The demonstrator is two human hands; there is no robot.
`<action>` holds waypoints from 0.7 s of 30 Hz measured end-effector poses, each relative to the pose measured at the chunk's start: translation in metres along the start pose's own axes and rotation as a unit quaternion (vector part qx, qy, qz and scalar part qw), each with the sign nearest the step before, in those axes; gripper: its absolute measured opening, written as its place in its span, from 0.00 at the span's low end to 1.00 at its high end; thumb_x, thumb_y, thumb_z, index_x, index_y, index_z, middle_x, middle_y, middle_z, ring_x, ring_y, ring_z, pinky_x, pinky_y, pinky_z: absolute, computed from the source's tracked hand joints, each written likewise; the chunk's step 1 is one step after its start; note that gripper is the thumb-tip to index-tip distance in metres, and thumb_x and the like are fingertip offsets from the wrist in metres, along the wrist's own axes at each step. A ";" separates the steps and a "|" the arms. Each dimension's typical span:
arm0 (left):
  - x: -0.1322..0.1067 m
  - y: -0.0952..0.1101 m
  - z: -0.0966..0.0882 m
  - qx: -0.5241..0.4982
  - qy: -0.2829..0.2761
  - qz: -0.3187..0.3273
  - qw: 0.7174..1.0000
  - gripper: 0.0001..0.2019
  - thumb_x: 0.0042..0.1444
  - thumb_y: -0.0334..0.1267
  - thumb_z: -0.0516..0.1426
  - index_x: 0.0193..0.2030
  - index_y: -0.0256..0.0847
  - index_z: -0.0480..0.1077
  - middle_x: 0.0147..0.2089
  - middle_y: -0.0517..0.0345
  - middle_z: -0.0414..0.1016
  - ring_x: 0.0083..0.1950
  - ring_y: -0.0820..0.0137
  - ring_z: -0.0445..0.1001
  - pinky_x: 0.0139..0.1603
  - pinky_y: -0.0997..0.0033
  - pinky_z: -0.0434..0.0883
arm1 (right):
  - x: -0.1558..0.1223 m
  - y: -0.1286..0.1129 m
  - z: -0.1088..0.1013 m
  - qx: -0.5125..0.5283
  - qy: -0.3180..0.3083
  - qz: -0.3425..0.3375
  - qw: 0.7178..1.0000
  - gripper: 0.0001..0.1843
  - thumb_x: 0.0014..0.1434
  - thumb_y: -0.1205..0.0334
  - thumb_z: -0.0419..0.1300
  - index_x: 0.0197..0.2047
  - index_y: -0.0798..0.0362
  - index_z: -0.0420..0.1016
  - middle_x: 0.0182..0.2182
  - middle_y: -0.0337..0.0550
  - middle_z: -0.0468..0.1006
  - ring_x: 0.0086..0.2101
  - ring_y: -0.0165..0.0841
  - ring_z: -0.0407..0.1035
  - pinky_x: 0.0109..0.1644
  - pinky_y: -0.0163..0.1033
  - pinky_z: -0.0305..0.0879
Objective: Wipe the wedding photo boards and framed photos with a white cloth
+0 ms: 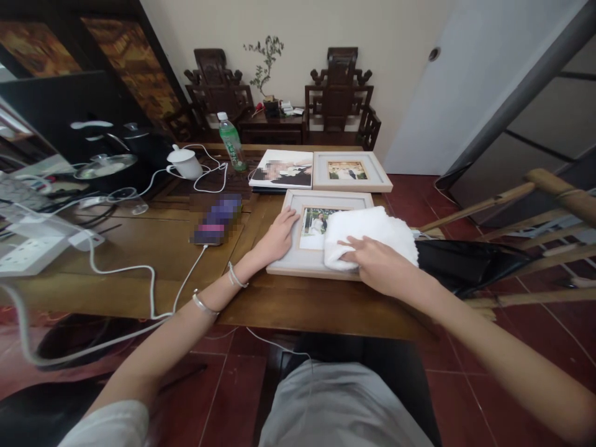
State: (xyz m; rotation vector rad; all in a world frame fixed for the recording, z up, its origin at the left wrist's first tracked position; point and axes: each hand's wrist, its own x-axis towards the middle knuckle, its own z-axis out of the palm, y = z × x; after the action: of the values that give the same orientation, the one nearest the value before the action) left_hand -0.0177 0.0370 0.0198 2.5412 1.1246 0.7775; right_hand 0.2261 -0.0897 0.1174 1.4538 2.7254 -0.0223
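A pale wooden picture frame (298, 202) lies flat on the brown wooden table (186, 261), with a photo under its glass. My left hand (277, 238) rests flat on the frame's left edge, fingers stretched out. My right hand (372, 261) presses a folded white cloth (372, 230) onto the right half of the frame, fingers flat on the cloth. Both wrists come in from the near table edge; the left one wears two bangles.
Behind it lie a second framed photo (351, 171) and an unframed photo print (284, 167). A phone (216, 218) on a white cable, a green bottle (231, 141), a white cup (185, 162), a power strip (28, 251) and a black bag (460, 261) are around.
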 end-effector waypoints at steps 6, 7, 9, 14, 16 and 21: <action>0.000 0.000 -0.001 0.017 0.002 0.000 1.000 0.28 0.52 0.21 0.46 0.62 0.29 0.62 0.66 0.39 0.60 0.72 0.55 0.50 0.71 0.46 0.52 | 0.004 0.019 0.016 0.004 0.029 0.013 0.999 0.32 0.46 0.81 0.49 0.52 0.57 0.76 0.61 0.53 0.67 0.62 0.46 0.57 0.64 0.54 0.55; 0.000 0.000 -0.001 0.019 0.002 0.001 1.000 0.28 0.52 0.21 0.46 0.61 0.29 0.62 0.66 0.39 0.60 0.72 0.55 0.50 0.71 0.46 0.52 | 0.009 0.022 0.018 0.005 0.035 0.018 0.999 0.32 0.46 0.81 0.49 0.53 0.57 0.75 0.62 0.53 0.66 0.63 0.46 0.56 0.65 0.55 0.53; 0.000 0.000 -0.001 0.018 0.001 0.001 1.000 0.28 0.52 0.21 0.46 0.61 0.30 0.62 0.66 0.39 0.60 0.72 0.55 0.50 0.71 0.45 0.52 | 0.019 0.027 0.019 0.004 0.051 0.026 0.998 0.32 0.47 0.81 0.49 0.54 0.58 0.74 0.63 0.54 0.65 0.63 0.47 0.55 0.66 0.56 0.52; 0.000 -0.001 -0.001 0.011 -0.002 0.006 1.000 0.29 0.52 0.22 0.47 0.62 0.33 0.62 0.67 0.42 0.60 0.72 0.55 0.50 0.71 0.45 0.52 | 0.039 0.026 0.016 -0.010 0.055 0.015 0.998 0.30 0.48 0.81 0.50 0.54 0.59 0.75 0.62 0.56 0.66 0.63 0.47 0.55 0.63 0.56 0.56; 0.000 -0.002 -0.001 0.007 -0.002 0.004 1.000 0.29 0.52 0.22 0.47 0.62 0.32 0.62 0.67 0.41 0.60 0.72 0.55 0.50 0.70 0.44 0.52 | 0.042 0.022 0.016 -0.012 0.051 0.008 0.999 0.30 0.49 0.81 0.50 0.54 0.58 0.75 0.62 0.55 0.66 0.64 0.47 0.54 0.64 0.56 0.55; 0.000 -0.002 0.000 -0.004 -0.003 0.008 1.000 0.30 0.51 0.22 0.47 0.63 0.35 0.62 0.67 0.43 0.60 0.72 0.55 0.49 0.70 0.43 0.52 | 0.035 0.022 0.022 0.004 0.054 0.006 0.999 0.31 0.49 0.81 0.50 0.54 0.57 0.75 0.63 0.53 0.64 0.64 0.45 0.53 0.66 0.56 0.51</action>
State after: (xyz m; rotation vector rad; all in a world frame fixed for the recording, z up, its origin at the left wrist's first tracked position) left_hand -0.0187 0.0381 0.0188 2.5480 1.0991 0.7769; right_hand 0.2251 -0.0491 0.0936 1.5171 2.8039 0.0462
